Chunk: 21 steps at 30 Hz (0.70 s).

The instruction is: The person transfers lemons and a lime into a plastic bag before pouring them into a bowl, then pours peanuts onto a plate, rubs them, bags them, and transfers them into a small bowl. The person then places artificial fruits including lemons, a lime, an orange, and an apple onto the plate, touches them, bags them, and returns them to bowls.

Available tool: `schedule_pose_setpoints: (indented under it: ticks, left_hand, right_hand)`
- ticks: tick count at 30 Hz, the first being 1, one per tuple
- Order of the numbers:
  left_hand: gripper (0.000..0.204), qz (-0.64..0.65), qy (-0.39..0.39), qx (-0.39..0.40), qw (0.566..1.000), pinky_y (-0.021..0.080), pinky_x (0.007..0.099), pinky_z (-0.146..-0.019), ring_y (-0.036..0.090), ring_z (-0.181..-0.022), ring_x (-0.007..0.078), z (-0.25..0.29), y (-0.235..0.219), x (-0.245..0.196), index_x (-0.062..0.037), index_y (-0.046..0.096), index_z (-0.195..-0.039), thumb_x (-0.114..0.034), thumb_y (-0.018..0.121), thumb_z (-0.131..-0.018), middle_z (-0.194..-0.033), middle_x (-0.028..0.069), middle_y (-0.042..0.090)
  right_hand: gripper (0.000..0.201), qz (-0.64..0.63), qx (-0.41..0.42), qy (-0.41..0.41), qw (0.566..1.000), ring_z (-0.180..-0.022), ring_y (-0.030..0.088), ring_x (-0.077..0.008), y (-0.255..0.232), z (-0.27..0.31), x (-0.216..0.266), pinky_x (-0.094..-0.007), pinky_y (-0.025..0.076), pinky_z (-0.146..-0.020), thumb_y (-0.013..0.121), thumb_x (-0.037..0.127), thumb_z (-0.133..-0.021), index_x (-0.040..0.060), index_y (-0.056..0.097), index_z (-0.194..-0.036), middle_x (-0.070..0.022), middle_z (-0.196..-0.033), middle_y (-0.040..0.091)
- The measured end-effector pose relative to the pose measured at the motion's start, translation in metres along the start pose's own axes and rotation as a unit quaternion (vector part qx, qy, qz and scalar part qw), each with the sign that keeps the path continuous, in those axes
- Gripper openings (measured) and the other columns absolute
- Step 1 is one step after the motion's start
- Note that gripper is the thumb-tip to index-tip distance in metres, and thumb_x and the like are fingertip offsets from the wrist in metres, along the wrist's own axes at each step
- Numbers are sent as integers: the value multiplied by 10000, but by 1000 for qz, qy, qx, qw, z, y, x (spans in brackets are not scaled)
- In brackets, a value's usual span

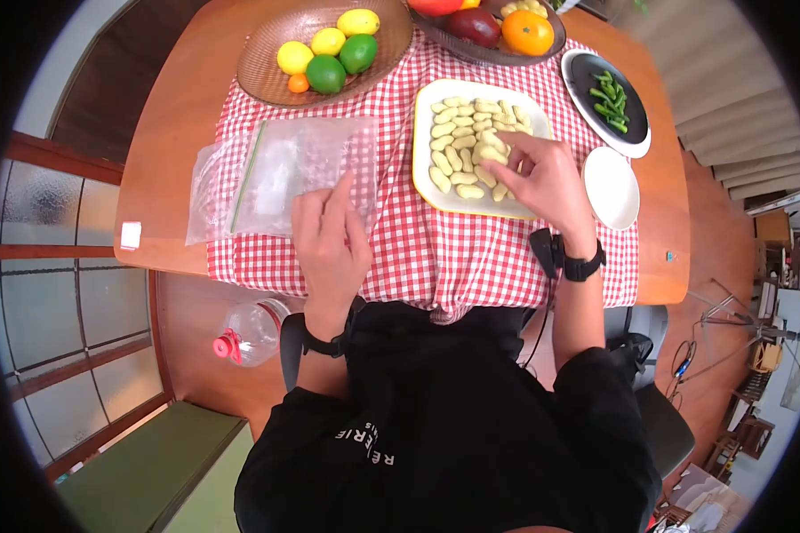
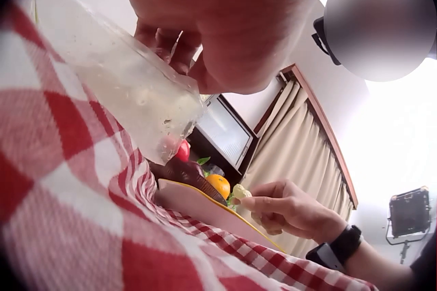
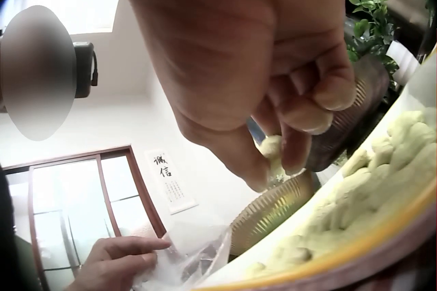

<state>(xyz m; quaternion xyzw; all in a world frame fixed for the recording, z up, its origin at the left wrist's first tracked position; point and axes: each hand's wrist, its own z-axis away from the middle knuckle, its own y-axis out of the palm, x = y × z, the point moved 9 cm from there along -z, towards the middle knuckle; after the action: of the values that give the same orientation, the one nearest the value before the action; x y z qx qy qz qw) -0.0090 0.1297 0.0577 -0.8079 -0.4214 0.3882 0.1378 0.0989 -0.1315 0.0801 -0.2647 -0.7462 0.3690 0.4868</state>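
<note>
My right hand (image 1: pixel 547 176) pinches an unshelled peanut (image 3: pixel 272 149) between thumb and fingertips. It is raised a little over a white, yellow-rimmed tray (image 1: pixel 425 197) holding many pale peanuts (image 1: pixel 453 158). To the left, a clear zip bag (image 1: pixel 276 178) lies flat on the checked cloth, its green-lined zip toward the left side. My left hand (image 1: pixel 329 240) is over the bag's near right corner, index finger extended and the other fingers loosely bent. In the left wrist view its fingertips are right at the bag's edge, partly hidden behind the palm.
Behind the bag stands a brown basket (image 1: pixel 251 67) with lemons, limes and a small orange fruit. Another dark basket (image 1: pixel 484 55) of fruit is behind the tray. A black plate (image 1: pixel 587 89) with green pods and a white bowl (image 1: pixel 612 188) stand at right. A plastic bottle (image 1: pixel 256 330) is below the table.
</note>
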Motion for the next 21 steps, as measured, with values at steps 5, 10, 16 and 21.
schedule_pose_setpoints:
  ticks: [5, 10, 16, 21]
  left_hand:
    - [391, 22, 4, 10, 1000, 513, 412, -818, 615, -930, 313, 5, -3, 0, 8, 723, -1290, 102, 622, -924, -1005, 146, 621]
    - [381, 58, 12, 5, 998, 511, 423, -802, 612, -920, 319, 7, -7, -2, 42, 711, -1288, 98, 639, -918, -1022, 146, 631]
    - [415, 76, 9, -7, 997, 514, 435, -800, 617, -913, 332, 12, -14, 7, 38, 717, -1272, 93, 656, -865, -1013, 147, 627]
    - [330, 92, 16, -41, 995, 522, 414, -802, 638, -905, 320, 14, -5, 6, 27, 752, -1220, 86, 647, -913, -1004, 142, 648]
  right_hand:
    - [289, -108, 126, -8, 986, -643, 710, -290, 48, -4, 68, -404, 558, -636, 820, 160, -858, 53, 801, -1125, -172, -749, 711]
    - [390, -167, 122, -86, 975, -730, 754, -325, 105, -15, 116, -420, 587, -673, 778, 68, -862, 4, 730, -1244, -203, -849, 746]
    - [434, -227, 17, 2, 974, -810, 777, -181, 62, -7, 78, -314, 625, -719, 753, 40, -929, -8, 685, -1355, -142, -1069, 805]
    - [357, -14, -40, 49, 998, -861, 767, -204, 1, 10, 6, -345, 636, -780, 821, 86, -899, 39, 772, -1249, -119, -1111, 804]
